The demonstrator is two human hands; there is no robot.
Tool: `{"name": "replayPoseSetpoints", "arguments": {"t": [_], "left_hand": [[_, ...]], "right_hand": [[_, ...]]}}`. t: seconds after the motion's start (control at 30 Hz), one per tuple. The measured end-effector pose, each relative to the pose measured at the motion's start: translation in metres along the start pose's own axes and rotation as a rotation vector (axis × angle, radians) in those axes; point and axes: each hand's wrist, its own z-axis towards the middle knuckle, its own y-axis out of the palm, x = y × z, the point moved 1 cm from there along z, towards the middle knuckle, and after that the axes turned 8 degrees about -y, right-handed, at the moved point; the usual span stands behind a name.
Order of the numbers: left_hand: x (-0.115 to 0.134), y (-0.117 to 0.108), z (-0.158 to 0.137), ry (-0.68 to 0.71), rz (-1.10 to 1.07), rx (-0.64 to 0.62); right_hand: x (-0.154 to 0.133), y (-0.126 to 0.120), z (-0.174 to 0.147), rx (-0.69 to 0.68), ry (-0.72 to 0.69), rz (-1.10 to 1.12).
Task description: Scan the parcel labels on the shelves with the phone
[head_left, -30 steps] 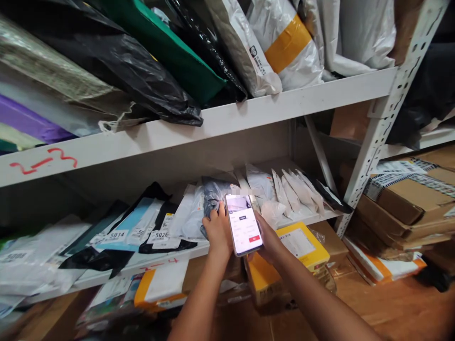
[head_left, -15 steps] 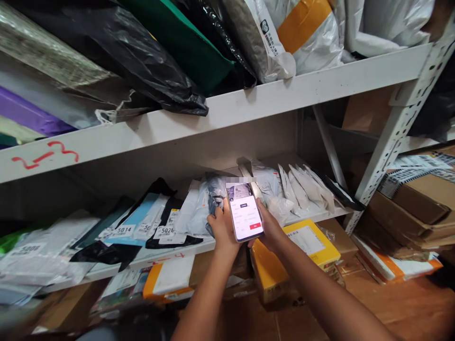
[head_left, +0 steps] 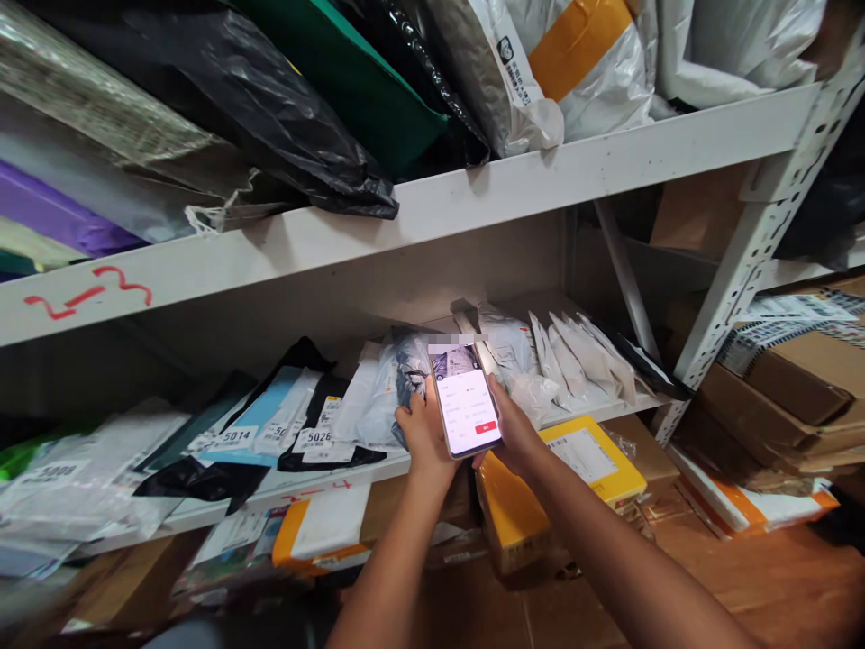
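Observation:
My right hand is closed round the right side of a smartphone, tilted over the lower shelf. Its lit screen shows a photo strip on top, a white page and a red button near the bottom. Just left of the phone, my left hand has its fingers bent against a dark grey plastic parcel; the phone hides part of this hand. Beside that parcel lie a pale plastic parcel and a black one with a label reading 502 and a last digit hard to read.
More bagged parcels stand right of the phone. The upper shelf beam crosses above my hands, with large parcels on it. Below are a yellow box and an orange-white box. Cardboard boxes are stacked beyond the perforated post.
The small dark pop-up on the phone screen has gone, and the text on the white page differs. Both hands stay almost where they were.

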Motion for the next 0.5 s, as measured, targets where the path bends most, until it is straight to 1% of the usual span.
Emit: {"name": "replayPoseSetpoints", "arguments": {"t": [0.07,0.2,0.3,0.37,0.5], "left_hand": [[0.001,-0.001,-0.001,0.035,0.065,0.015],[0.002,-0.004,-0.004,0.056,0.105,0.016],[0.002,-0.007,0.000,0.035,0.136,-0.032],[0.003,-0.009,0.009,0.010,0.120,-0.042],[0.003,-0.014,0.034,-0.032,-0.015,0.119]], "right_hand": [[0.000,0.000,0.000,-0.004,0.003,-0.003],[-0.001,-0.001,-0.001,-0.010,-0.002,-0.007],[0.000,-0.004,-0.001,-0.013,-0.008,-0.004],[0.001,-0.004,-0.001,-0.013,-0.012,0.002],[0.003,-0.003,0.000,-0.016,-0.001,0.011]]}}
